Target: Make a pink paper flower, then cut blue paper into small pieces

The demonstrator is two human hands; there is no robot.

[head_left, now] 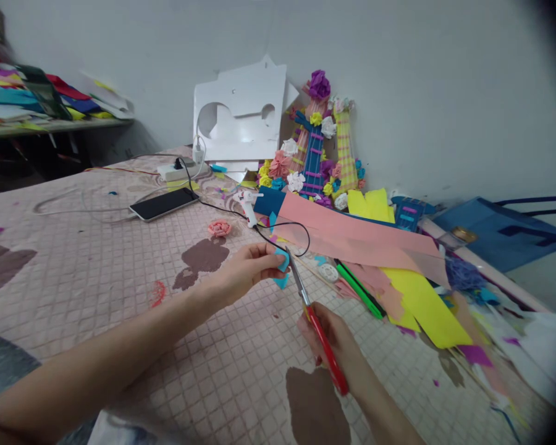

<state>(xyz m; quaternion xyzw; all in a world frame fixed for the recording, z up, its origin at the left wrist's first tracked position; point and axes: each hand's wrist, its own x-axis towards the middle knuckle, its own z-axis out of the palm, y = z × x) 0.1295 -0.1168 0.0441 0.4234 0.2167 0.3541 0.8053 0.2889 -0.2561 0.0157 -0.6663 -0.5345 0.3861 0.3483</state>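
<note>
Pinched between the fingers of my left hand (259, 262) is a small piece of blue paper (282, 259). My right hand (331, 337) is closed round the red handles of a pair of scissors (322, 340). The blades point up and away from me, with their tips at the right edge of the blue paper. Whether they are cutting into it I cannot tell. Beyond my left hand lie a pink paper flower (219, 228) and a white glue gun (248, 207) with a black cord.
A phone (164, 204) on a cable lies back left, near a white power strip (180, 170). Pink paper (356, 232), yellow paper (429, 309) and a green cutter knife (361, 290) lie to the right. Decorated paper guitars (314, 161) and white board (241, 117) lean against the wall.
</note>
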